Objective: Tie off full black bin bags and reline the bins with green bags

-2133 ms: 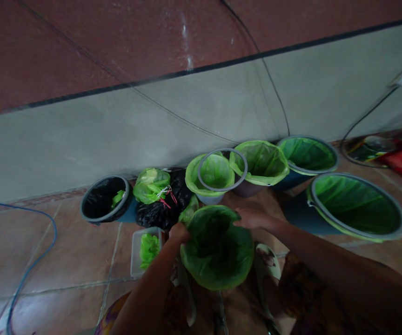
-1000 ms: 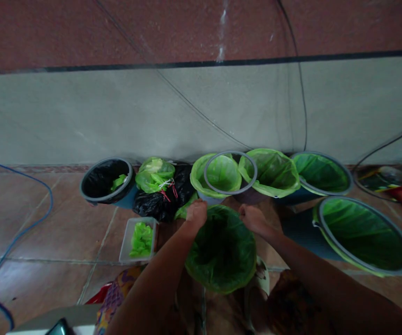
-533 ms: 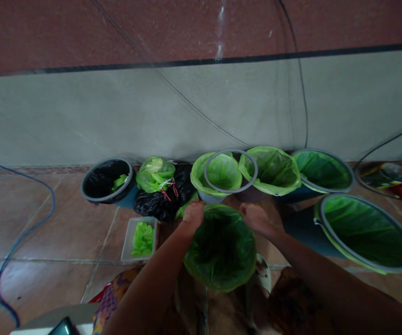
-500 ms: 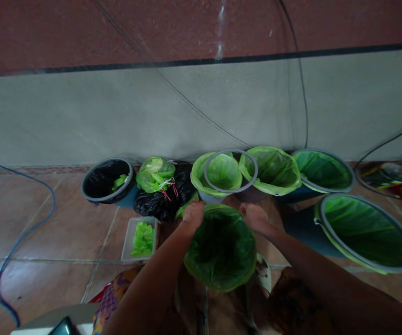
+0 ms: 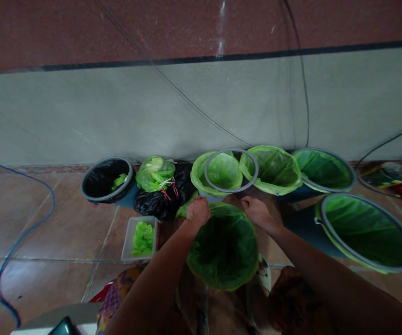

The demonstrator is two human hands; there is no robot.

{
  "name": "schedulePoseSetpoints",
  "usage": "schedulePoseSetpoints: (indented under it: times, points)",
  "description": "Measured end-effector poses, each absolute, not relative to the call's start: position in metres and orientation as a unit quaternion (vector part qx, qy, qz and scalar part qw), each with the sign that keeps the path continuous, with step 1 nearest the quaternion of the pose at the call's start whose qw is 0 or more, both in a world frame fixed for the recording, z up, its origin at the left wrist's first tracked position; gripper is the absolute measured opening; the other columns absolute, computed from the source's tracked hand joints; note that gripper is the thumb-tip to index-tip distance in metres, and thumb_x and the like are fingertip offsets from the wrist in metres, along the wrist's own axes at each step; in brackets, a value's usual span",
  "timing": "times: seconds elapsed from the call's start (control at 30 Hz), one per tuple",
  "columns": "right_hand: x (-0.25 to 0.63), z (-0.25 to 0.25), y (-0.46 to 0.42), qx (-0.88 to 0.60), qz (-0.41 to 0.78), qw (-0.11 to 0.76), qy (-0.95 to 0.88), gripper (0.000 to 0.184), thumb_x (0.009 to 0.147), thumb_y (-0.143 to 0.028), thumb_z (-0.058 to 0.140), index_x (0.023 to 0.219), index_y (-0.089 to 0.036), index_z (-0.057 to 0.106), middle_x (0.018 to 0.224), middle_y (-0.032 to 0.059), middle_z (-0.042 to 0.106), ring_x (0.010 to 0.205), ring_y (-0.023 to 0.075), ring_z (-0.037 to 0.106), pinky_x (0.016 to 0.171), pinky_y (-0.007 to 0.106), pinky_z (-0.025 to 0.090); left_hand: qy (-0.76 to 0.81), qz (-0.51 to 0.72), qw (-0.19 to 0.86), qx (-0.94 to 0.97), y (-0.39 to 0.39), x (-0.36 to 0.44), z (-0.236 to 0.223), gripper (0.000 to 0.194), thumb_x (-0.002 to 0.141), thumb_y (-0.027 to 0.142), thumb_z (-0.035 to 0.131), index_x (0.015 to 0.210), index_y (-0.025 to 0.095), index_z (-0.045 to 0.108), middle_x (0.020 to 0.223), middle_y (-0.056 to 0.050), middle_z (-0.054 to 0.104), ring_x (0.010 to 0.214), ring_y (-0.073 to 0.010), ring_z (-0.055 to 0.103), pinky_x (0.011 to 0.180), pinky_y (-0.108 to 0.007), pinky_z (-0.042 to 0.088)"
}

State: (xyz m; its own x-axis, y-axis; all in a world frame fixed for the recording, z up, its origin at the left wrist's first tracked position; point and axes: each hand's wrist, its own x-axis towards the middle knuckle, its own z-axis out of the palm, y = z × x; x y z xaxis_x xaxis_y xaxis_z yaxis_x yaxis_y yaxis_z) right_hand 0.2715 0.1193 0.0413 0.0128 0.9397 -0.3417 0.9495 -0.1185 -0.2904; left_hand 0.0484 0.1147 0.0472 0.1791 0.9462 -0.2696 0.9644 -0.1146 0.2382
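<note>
A small bin lined with a green plastic bag (image 5: 224,249) stands on the floor right in front of me. My left hand (image 5: 197,211) is closed on the bag's far left rim. At the far right rim, my right hand (image 5: 258,211) also has its fingers curled over the green plastic. Both forearms reach in from the bottom of the view. A loose grey ring (image 5: 231,170) rests tilted on top of the green-lined bin just behind.
Along the grey wall stand a black-lined bin (image 5: 106,179), tied green and black bags (image 5: 155,188), and several green-lined bins (image 5: 323,170); a large one (image 5: 365,232) sits at right. A clear tub of green bags (image 5: 140,238) lies left. A blue cable (image 5: 19,237) curves at far left.
Both hands have slid along the bag's rim toward its far edge and a little closer together. The camera view has shifted slightly; the other bins stay put.
</note>
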Motion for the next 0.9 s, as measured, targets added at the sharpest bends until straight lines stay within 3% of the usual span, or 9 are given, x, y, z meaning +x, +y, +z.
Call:
schedulePoseSetpoints:
  times: [0.13, 0.37, 0.5, 0.67, 0.9]
  points:
    - [0.278, 0.024, 0.117, 0.694, -0.321, -0.021, 0.645, 0.034, 0.092, -0.019, 0.042, 0.099, -0.017, 0.075, 0.104, 0.0097, 0.074, 0.098, 0.0197, 0.067, 0.079, 0.024, 0.048, 0.638, -0.009, 0.195, 0.745, 0.119, 0.055, 0.042, 0.031, 0.096, 0.024, 0.038, 0.111, 0.015, 0.063, 0.111, -0.011, 0.068, 0.107, -0.02, 0.062, 0.096, -0.029, 0.045]
    - [0.286, 0.008, 0.112, 0.675, -0.467, -0.08, 0.566, 0.023, 0.084, -0.021, 0.052, 0.083, -0.016, 0.074, 0.084, 0.0067, 0.076, 0.075, 0.0177, 0.069, 0.064, 0.022, 0.05, 0.611, -0.059, 0.226, 0.756, 0.122, 0.062, 0.032, 0.033, 0.097, 0.028, 0.04, 0.117, 0.018, 0.064, 0.115, -0.01, 0.068, 0.11, -0.0206, 0.062, 0.098, -0.03, 0.046]
    - [0.283, 0.019, 0.114, 0.693, -0.384, -0.047, 0.608, 0.016, 0.078, -0.019, 0.058, 0.08, -0.015, 0.074, 0.083, 0.0068, 0.075, 0.075, 0.017, 0.067, 0.062, 0.022, 0.045, 0.607, -0.084, 0.223, 0.758, 0.123, 0.06, 0.032, 0.032, 0.094, 0.025, 0.045, 0.119, 0.018, 0.063, 0.117, -0.01, 0.067, 0.113, -0.021, 0.061, 0.099, -0.031, 0.046]
    - [0.273, 0.033, 0.112, 0.678, -0.248, 0.001, 0.692, 0.021, 0.079, -0.012, 0.054, 0.085, -0.015, 0.073, 0.093, 0.0071, 0.073, 0.083, 0.0161, 0.065, 0.07, 0.022, 0.043, 0.622, -0.096, 0.212, 0.747, 0.123, 0.057, 0.032, 0.032, 0.093, 0.016, 0.041, 0.114, 0.015, 0.065, 0.113, -0.014, 0.069, 0.109, -0.0225, 0.064, 0.095, -0.034, 0.049]
    - [0.271, 0.029, 0.102, 0.569, -0.239, 0.059, 0.784, 0.028, 0.071, -0.007, 0.055, 0.09, -0.016, 0.074, 0.099, 0.0081, 0.069, 0.088, 0.0173, 0.064, 0.074, 0.023, 0.043, 0.635, -0.117, 0.222, 0.731, 0.124, 0.057, 0.036, 0.035, 0.093, 0.015, 0.038, 0.114, 0.014, 0.067, 0.11, -0.016, 0.071, 0.108, -0.0266, 0.066, 0.092, -0.037, 0.052]
